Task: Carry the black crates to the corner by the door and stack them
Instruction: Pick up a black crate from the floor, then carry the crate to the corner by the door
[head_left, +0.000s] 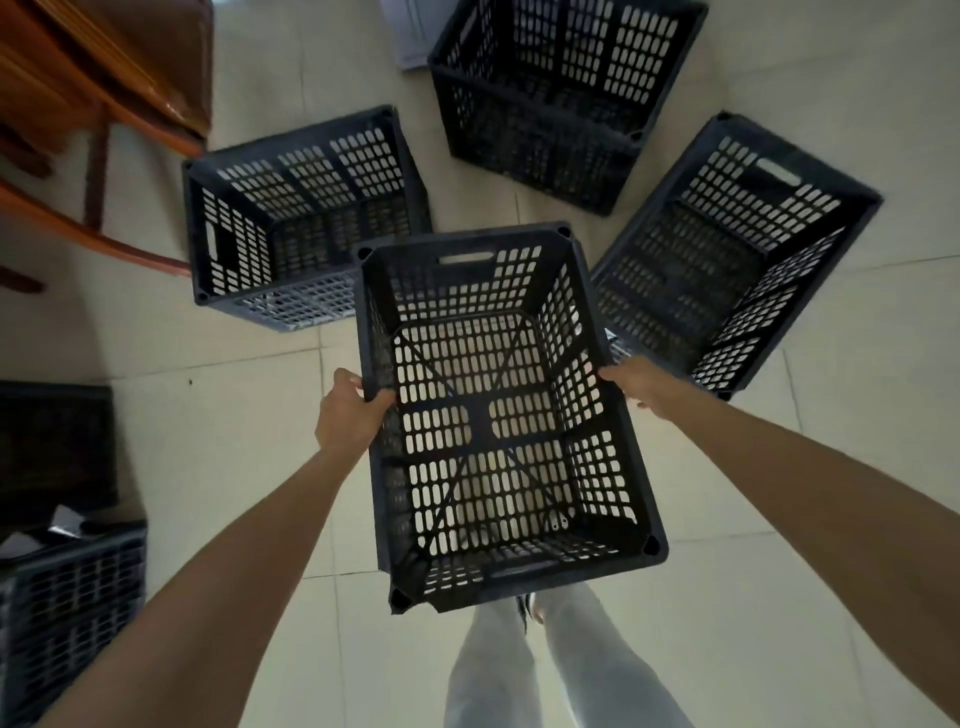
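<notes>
Left hand (350, 415): clenched over the left long rim of a black perforated rectangular plastic crate (460, 239). Right hand (641, 382): grasping the opposite long rim, roughly level with the left.

Position of crate: held clear of the pale tiled floor (208, 415), open side up, empty, in front of pale-trousered legs (519, 675).

Also on the floor:
- three matching black slotted crates beyond it: left crate (291, 137), far crate (535, 104), right crate (802, 158)
- dark crate at the lower left edge (78, 597), holding pale scraps
- brown wooden chair (130, 67) towards the far left

Door and target corner: not in view.

Handling, as judged:
- light for its bulk, being empty and mostly holes
- stiff, with moulded walls and a ribbed base unlikely to flex
- not fragile
- smooth plastic, somewhat slippery, though the rim lip offers purchase

Best holds: both long rims near mid-length, or the slot handle (465, 258) in each short wall.

Caution: bulky enough to hide the feet while walking. Corner sockets (563, 231) probably locate one crate on another when stacked.
</notes>
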